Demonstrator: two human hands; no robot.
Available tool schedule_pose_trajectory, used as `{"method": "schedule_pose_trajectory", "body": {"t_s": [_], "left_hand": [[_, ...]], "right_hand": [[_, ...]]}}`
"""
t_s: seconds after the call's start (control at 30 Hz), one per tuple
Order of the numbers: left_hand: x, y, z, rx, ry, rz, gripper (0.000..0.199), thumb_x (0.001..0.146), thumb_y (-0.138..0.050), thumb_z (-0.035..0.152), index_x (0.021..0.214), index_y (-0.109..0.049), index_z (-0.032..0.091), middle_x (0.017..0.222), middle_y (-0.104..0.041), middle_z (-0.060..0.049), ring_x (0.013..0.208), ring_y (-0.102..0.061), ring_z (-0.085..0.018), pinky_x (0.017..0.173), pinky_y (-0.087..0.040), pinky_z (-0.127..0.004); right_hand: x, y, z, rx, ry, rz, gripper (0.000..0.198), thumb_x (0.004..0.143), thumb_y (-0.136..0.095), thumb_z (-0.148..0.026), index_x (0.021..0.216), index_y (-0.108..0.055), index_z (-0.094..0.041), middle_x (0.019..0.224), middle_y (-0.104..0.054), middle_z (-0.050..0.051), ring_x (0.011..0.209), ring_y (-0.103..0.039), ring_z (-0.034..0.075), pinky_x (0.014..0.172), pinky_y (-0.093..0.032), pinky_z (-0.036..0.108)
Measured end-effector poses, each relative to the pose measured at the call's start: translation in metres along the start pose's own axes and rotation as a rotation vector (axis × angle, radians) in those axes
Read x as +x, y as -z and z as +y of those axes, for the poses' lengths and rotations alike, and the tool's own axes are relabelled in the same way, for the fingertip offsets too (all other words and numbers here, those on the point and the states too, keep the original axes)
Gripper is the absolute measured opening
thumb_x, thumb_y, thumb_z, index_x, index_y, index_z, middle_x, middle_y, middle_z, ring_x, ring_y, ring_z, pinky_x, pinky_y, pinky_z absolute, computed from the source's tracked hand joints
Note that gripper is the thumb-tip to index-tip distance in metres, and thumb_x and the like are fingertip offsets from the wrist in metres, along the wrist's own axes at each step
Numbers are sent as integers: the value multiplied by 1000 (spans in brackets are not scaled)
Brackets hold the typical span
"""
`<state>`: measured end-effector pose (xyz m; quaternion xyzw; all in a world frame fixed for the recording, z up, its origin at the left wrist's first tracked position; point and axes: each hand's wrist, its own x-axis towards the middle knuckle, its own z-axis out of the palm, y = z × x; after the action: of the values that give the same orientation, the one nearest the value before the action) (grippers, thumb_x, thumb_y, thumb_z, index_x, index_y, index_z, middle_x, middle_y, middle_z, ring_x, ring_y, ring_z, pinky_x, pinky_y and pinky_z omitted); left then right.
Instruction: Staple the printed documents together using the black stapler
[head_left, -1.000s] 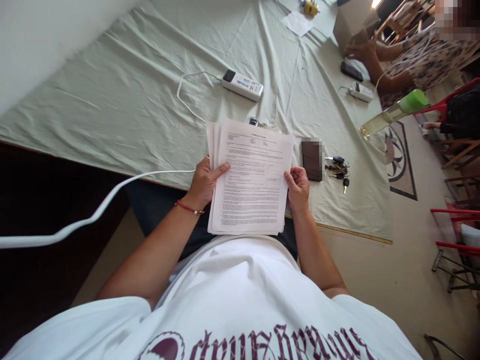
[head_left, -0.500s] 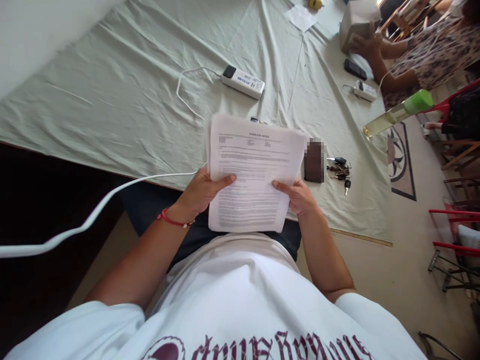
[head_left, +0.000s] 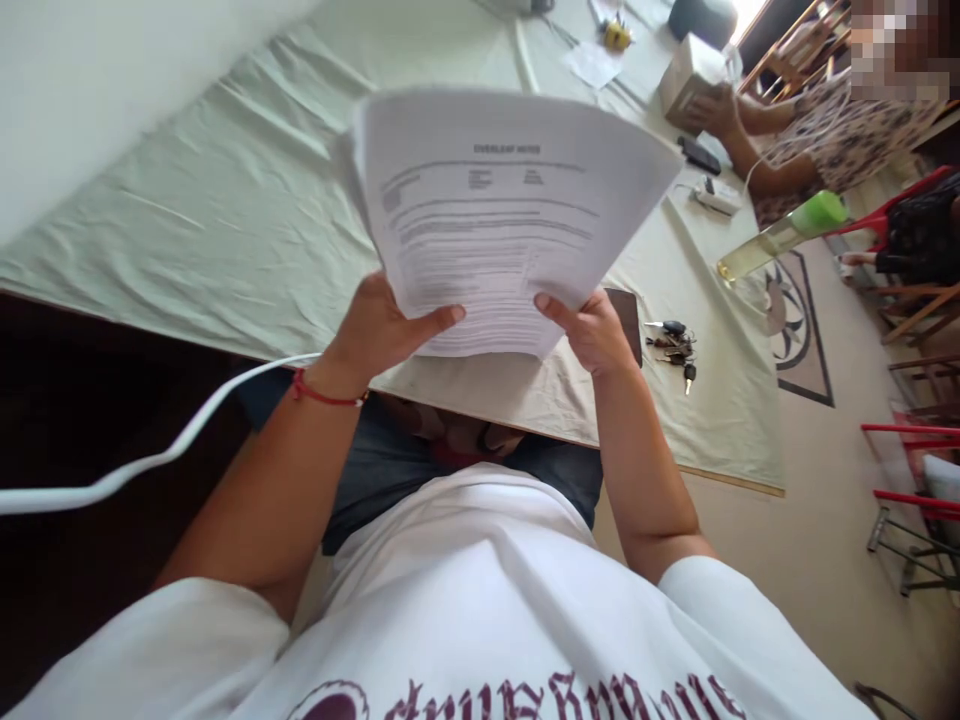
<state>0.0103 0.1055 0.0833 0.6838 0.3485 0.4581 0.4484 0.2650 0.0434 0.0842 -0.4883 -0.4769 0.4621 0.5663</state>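
A thick stack of printed paper sheets (head_left: 495, 220) is held up above the near edge of the table, its lower edge just over the cloth. My left hand (head_left: 386, 325) grips the stack's lower left side, thumb on the printed face and fingers hidden behind. On the lower right side my right hand (head_left: 592, 325) does the same. The sheets bow, and the top edges at the left fan slightly apart. Partly behind my right hand lies a dark brown wallet-like item (head_left: 624, 312). A bunch of keys (head_left: 677, 348) rests to its right.
A pale green cloth (head_left: 202, 220) covers the table. A white cable (head_left: 187, 430) runs in from the left. Toward the right edge lie a bottle with a green cap (head_left: 784, 238), a white device (head_left: 716, 195) and a dark phone (head_left: 699, 154). Another person's hands (head_left: 716, 110) hold a box (head_left: 690, 80).
Both hands have raised the paper stack up and away from my lap, tilting it more upright. It now hides the white power strip-like device on the table. The other person's box has shifted slightly.
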Motion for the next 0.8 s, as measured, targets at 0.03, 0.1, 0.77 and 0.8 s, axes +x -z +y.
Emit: {"method": "schedule_pose_trajectory", "body": {"t_s": [0.03, 0.1, 0.77, 0.8], "left_hand": [[-4, -2, -9, -12, 20, -3, 62, 64, -93, 48, 114, -71, 19, 121, -74, -10, 130, -61, -34, 111, -53, -46], [-13, -5, -22, -41, 61, -30, 62, 65, -92, 48, 116, -71, 22, 123, -74, -10, 131, -60, -33, 110, -54, -44], [-39, -5, -46, -35, 182, -55, 63, 62, -94, 40, 118, -72, 24, 125, -74, -9, 124, -65, -33, 114, -50, -48], [-40, -5, -45, -29, 191, -59, 61, 63, -93, 41, 118, -72, 23, 125, -74, -9, 123, -65, -33, 113, -50, -49]], "right_hand": [[-3, 1, 11, 3, -12, -8, 44, 70, -90, -48, 104, -78, -23, 110, -78, 0, 113, -70, 24, 108, -53, 39], [-9, 3, 27, 16, -28, -5, 44, 69, -90, -46, 104, -78, -24, 112, -78, 1, 113, -70, 23, 108, -52, 38], [-22, 10, 39, -22, -102, -132, 55, 65, -93, -38, 115, -75, -24, 123, -75, 3, 117, -68, 25, 109, -53, 40], [-22, 10, 39, -23, -111, -129, 55, 65, -93, -38, 115, -75, -24, 123, -75, 3, 118, -67, 26, 109, -53, 40]]}}
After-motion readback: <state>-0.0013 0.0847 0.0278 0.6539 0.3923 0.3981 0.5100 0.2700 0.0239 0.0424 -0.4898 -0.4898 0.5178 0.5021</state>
